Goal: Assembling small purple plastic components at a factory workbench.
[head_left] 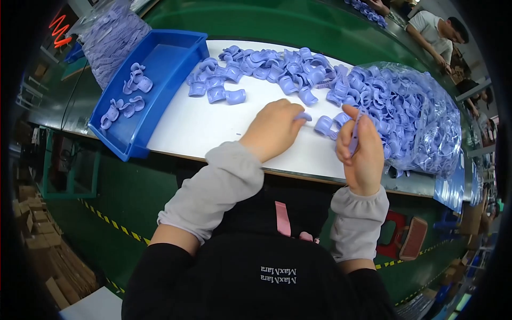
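Note:
My left hand (273,131) is closed over the white work surface, fingertips pinching a small curved purple plastic piece (304,116). To its right, my right hand (367,152) is raised with a slim purple plastic piece (356,137) between thumb and fingers. That piece is seen edge-on, so its full shape does not show. Two loose curved purple pieces (324,125) lie on the white surface between my hands. Beyond them spreads a heap of similar curved purple pieces (261,63).
A clear plastic bag (426,128) full of purple pieces lies at the right. At the left, a blue tray (176,69) holds several pieces beside another bag of purple parts (114,42). The white board (186,125) lies along the bench edge. Another person (434,34) works at the far right.

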A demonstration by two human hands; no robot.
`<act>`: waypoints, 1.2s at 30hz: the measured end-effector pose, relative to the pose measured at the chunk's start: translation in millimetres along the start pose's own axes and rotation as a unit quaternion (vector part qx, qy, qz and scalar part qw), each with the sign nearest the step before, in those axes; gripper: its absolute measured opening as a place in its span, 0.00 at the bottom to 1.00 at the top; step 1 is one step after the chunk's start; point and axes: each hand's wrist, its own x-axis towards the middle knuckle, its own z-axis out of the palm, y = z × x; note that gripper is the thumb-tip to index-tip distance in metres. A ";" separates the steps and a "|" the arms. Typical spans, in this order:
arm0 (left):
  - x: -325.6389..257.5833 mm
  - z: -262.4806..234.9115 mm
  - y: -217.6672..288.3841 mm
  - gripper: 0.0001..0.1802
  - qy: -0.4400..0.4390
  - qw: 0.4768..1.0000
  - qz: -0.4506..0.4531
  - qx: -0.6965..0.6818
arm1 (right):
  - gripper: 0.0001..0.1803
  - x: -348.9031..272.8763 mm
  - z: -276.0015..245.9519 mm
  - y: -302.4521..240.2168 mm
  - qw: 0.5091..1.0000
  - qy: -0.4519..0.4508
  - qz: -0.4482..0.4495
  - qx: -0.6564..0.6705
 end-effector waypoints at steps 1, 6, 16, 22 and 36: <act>-0.5 -9.8 5.4 0.15 -0.002 1.000 0.001 0.001 | 0.21 -3.9 2.3 3.4 0.998 -0.006 -0.013 -0.068; -15.2 -43.5 22.6 0.11 -0.105 0.922 -0.244 -0.283 | 0.16 -5.4 9.6 40.5 0.984 -0.059 -0.085 -0.145; -44.2 -54.9 10.4 0.07 -0.084 0.944 -0.148 -0.284 | 0.10 -9.8 39.2 47.4 0.994 -0.041 0.090 -0.037; -50.3 -54.1 18.5 0.11 -0.042 0.821 -0.234 -0.520 | 0.09 -10.4 45.2 54.6 0.984 -0.040 0.171 -0.003; -55.5 -61.1 17.8 0.13 -0.055 0.896 -0.191 -0.396 | 0.10 -10.0 48.0 58.4 0.984 -0.045 0.169 -0.013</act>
